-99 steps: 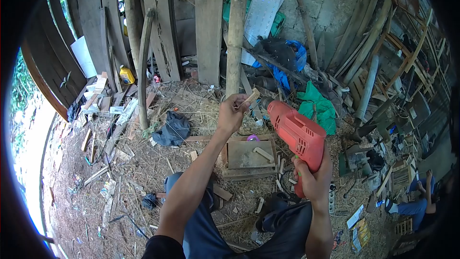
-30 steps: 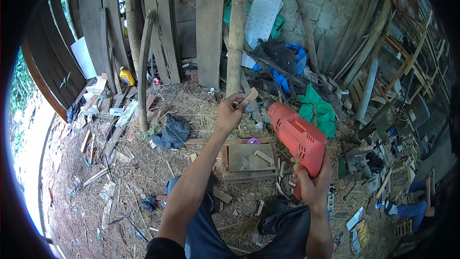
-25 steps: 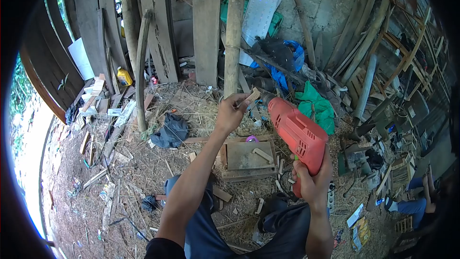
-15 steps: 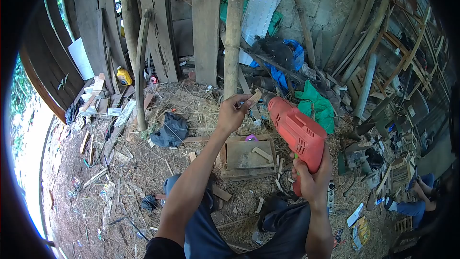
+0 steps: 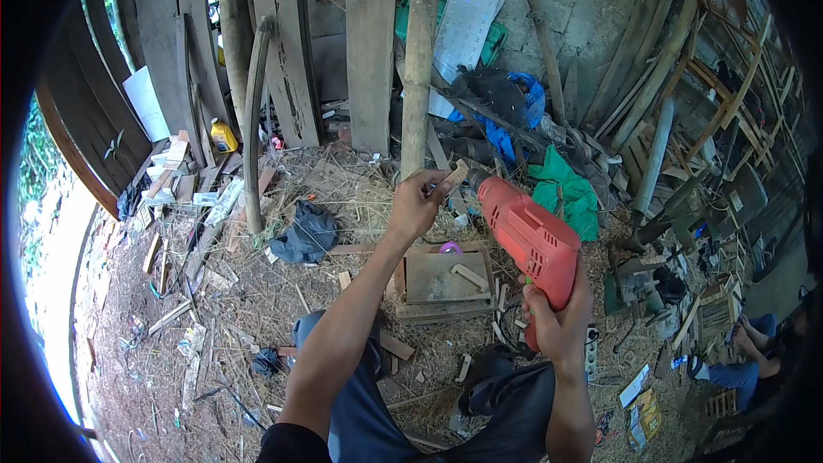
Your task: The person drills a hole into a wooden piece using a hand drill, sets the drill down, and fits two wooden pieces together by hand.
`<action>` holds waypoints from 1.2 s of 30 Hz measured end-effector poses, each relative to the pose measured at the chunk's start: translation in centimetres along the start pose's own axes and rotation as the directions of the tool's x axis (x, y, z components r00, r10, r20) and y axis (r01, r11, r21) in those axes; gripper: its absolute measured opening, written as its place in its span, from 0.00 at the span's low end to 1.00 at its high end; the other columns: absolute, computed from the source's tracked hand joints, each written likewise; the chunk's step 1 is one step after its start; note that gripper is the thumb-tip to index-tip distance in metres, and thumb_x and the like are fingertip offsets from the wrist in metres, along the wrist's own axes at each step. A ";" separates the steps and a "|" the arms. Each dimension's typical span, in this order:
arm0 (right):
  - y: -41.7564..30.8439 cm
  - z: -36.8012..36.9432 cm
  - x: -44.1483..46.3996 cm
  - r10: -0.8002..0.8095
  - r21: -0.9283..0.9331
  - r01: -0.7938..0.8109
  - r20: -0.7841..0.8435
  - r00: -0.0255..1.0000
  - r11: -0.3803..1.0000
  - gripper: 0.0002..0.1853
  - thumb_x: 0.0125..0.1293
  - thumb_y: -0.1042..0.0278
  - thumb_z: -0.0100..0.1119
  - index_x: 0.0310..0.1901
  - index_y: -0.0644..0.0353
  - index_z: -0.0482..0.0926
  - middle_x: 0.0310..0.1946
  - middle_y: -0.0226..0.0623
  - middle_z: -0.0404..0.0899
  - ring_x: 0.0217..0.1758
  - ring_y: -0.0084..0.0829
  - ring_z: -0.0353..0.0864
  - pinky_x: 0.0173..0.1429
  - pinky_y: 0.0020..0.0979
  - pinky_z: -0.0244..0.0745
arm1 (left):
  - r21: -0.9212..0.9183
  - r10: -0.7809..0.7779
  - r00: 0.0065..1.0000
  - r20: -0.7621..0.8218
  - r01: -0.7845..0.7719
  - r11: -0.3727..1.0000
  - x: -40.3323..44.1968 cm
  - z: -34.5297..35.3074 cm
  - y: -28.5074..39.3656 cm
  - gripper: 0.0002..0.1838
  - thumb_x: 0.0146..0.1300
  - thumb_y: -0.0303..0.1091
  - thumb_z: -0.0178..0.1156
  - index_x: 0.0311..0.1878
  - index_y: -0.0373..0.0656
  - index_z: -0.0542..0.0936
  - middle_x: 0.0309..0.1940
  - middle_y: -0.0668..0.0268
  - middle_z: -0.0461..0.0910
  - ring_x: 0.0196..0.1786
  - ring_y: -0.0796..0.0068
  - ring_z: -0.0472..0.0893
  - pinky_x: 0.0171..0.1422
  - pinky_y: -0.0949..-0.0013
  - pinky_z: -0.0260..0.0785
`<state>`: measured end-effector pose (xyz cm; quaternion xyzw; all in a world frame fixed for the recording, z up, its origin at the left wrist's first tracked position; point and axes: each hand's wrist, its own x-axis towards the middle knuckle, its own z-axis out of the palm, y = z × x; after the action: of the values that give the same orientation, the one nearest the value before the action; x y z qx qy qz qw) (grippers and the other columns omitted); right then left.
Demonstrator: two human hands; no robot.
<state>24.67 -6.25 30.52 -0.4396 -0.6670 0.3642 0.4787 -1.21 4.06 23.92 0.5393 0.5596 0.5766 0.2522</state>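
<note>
Here, two hands (image 5: pixel 415 208) (image 5: pixel 562 324) hold one drill (image 5: pixel 533 238), one wood piece (image 5: pixel 459 175).

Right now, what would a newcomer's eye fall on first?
First, the red pistol-grip power drill in the right hand, right of centre, close to the small pale wooden piece in the left hand. Then the crumpled green sheet beyond the drill, and the yellow plastic bottle at upper left.

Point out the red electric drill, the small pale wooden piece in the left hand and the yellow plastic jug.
Red electric drill (image 5: pixel 535 237): head view, on its housing.
Small pale wooden piece (image 5: pixel 459 174): head view, on its exposed part.
Yellow plastic jug (image 5: pixel 224 137): head view, on its body.
</note>
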 end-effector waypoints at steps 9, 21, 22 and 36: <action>-0.1 0.1 0.1 -0.026 0.020 0.026 0.012 1.000 0.999 0.26 0.58 0.78 0.58 0.59 0.70 0.69 0.41 0.44 0.81 0.40 0.31 0.82 0.46 0.32 0.76 | -0.050 0.080 0.997 -0.003 -0.080 0.996 0.3 0.0 -0.8 0.12 0.65 0.26 0.63 0.50 0.34 0.82 0.36 0.59 0.81 0.32 0.75 0.79 0.39 0.69 0.71; -1.0 0.6 0.0 0.016 0.169 -0.016 -0.001 1.000 0.986 0.23 0.58 0.80 0.57 0.56 0.68 0.68 0.32 0.35 0.78 0.25 0.19 0.74 0.29 0.24 0.70 | -0.235 -0.024 0.998 0.057 0.036 0.971 0.3 0.1 -0.3 0.15 0.69 0.34 0.62 0.54 0.34 0.81 0.26 0.70 0.79 0.29 0.84 0.76 0.32 0.76 0.66; -1.1 0.7 0.0 0.018 0.193 -0.017 -0.003 1.000 0.981 0.23 0.58 0.80 0.57 0.57 0.68 0.68 0.32 0.35 0.78 0.25 0.19 0.74 0.29 0.24 0.70 | -0.236 -0.023 0.998 0.057 0.036 0.971 0.3 0.1 -0.3 0.15 0.69 0.34 0.62 0.54 0.34 0.81 0.26 0.70 0.79 0.29 0.84 0.76 0.32 0.76 0.66; -1.2 0.9 0.1 -0.003 0.181 0.008 -0.027 1.000 0.983 0.23 0.57 0.81 0.55 0.57 0.68 0.69 0.31 0.35 0.78 0.26 0.20 0.75 0.30 0.26 0.72 | -0.151 -0.046 0.996 0.074 0.056 0.987 0.2 -0.2 -0.2 0.18 0.69 0.39 0.62 0.55 0.36 0.81 0.29 0.67 0.81 0.32 0.82 0.78 0.37 0.74 0.68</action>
<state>23.54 -6.64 31.35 -0.3972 -0.6257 0.4163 0.5266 -1.51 4.25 23.81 0.5238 0.5180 0.5919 0.3272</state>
